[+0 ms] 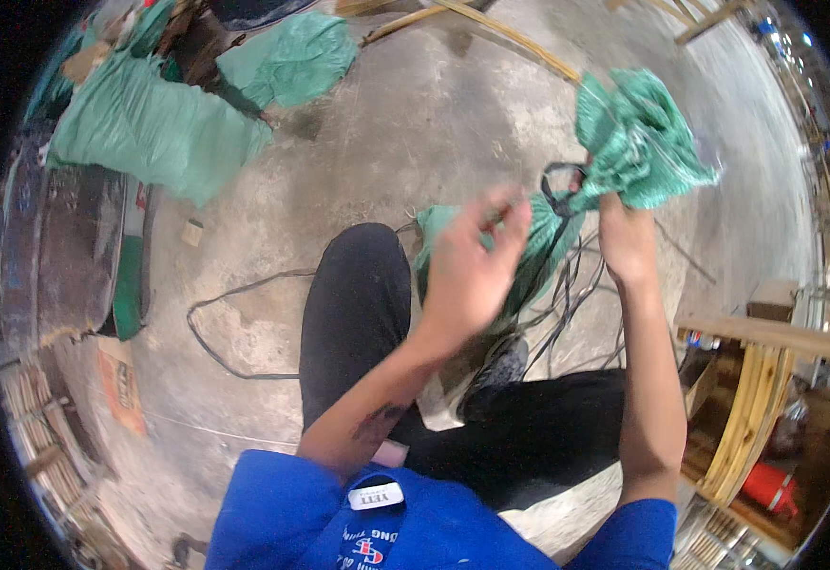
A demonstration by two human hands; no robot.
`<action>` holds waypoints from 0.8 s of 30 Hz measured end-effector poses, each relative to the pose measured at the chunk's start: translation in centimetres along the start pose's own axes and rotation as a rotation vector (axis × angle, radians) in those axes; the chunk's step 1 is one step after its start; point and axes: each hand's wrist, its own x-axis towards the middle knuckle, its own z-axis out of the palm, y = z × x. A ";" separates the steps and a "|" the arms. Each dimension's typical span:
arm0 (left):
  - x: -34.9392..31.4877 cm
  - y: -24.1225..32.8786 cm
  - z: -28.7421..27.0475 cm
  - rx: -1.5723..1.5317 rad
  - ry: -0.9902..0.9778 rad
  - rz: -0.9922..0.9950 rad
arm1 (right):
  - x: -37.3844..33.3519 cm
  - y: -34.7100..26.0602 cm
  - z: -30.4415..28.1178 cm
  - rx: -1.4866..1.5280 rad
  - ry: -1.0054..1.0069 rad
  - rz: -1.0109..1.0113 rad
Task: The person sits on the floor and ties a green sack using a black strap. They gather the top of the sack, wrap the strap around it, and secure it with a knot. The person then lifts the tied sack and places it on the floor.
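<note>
A green woven plastic sack (438, 233) stands between my legs, its gathered top (638, 142) bunched up to the right. My right hand (621, 237) is closed round the neck of this sack, just under the bunched top. A black strap (559, 185) loops round the neck beside that hand. My left hand (472, 271) is raised over the body of the sack, apart from the loop. Its fingers are smeared by motion, and I cannot make out anything in them. Part of the sack is hidden behind my left hand.
More black strap (229, 296) lies on the concrete floor (415, 123) to the left, with further strands right of the sack. Green sacks (163, 133) lie at the far left. A wooden shelf (766, 332) stands at the right. Thin poles (519, 40) lie at the back.
</note>
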 end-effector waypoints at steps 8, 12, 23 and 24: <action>6.8 -1.6 1.2 -0.209 -0.625 -0.037 | -0.6 -0.3 1.0 -0.074 -0.017 0.002; 7.4 -2.1 0.3 -0.199 -0.803 -0.106 | -1.3 -0.3 0.9 -0.140 -0.071 -0.041; 6.2 -2.1 2.1 -0.724 -0.296 -0.305 | -1.4 0.1 1.6 0.001 0.087 0.141; 6.3 -1.9 1.9 -0.804 -0.256 -0.322 | -1.3 0.2 1.6 0.102 0.096 0.100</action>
